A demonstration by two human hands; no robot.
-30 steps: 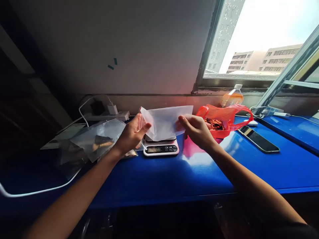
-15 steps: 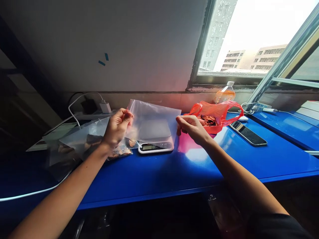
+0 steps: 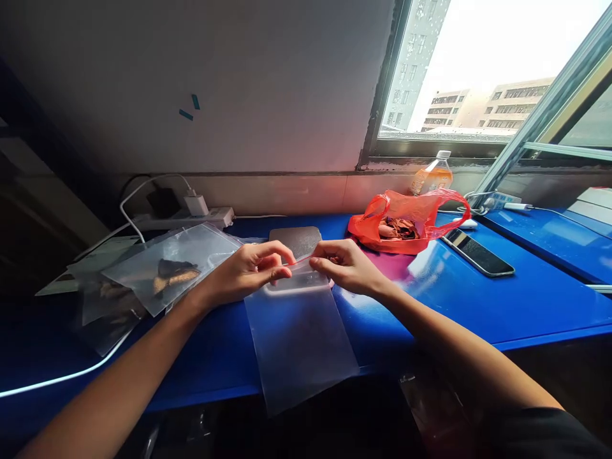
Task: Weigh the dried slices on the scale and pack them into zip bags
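Note:
A clear zip-lock bag [image 3: 301,344] hangs by its top edge in front of the kitchen scale. It looks flat, with nothing visible inside. My left hand [image 3: 251,271] has its thumb and fingertips at the left end of the reddish zip strip. At the other end of that strip, my right hand [image 3: 347,264] pinches the edge, its fingers curled. Behind the hands lies the kitchen scale [image 3: 291,237], its display mostly covered by the bag and fingers.
Filled zip-lock bags [image 3: 179,255] holding brown dried pieces lie at left, near a power strip [image 3: 220,217]. To the right stands a red plastic bag [image 3: 406,245] with dried reddish-brown pieces, beside a phone [image 3: 480,254]. A drink bottle [image 3: 435,175] is behind it.
The zip-lock bag has swung from raised over the scale to hanging down past the table edge. Both hands have come closer together along its zip edge.

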